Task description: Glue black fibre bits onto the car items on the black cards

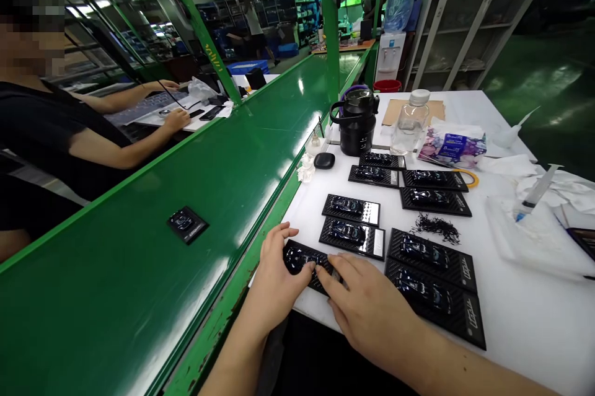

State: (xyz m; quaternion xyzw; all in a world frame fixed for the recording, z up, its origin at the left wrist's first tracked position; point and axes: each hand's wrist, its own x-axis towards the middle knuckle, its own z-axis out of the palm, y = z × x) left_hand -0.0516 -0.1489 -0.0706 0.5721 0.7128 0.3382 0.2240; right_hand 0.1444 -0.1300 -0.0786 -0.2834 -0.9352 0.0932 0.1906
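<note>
A small dark-blue model car on a black carbon-pattern base [302, 258] lies at the near left corner of the white table [534, 315]. My left hand [274, 281] grips its left end, thumb on the car. My right hand [367, 309] rests over its right end with the fingertips on the base. Several more identical car bases [352, 235] lie in pairs across the table to the right and behind. One single base with a car [187, 224] sits on the green conveyor belt [139, 297] to the left.
A black kettle [357, 120], a clear bottle [411, 121], a wipes pack [452, 147], a syringe [537, 191], tissues and a pile of black shreds [437, 227] occupy the far table. A person in black [60, 136] works across the conveyor. Green frame posts [329, 18] rise from the belt edge.
</note>
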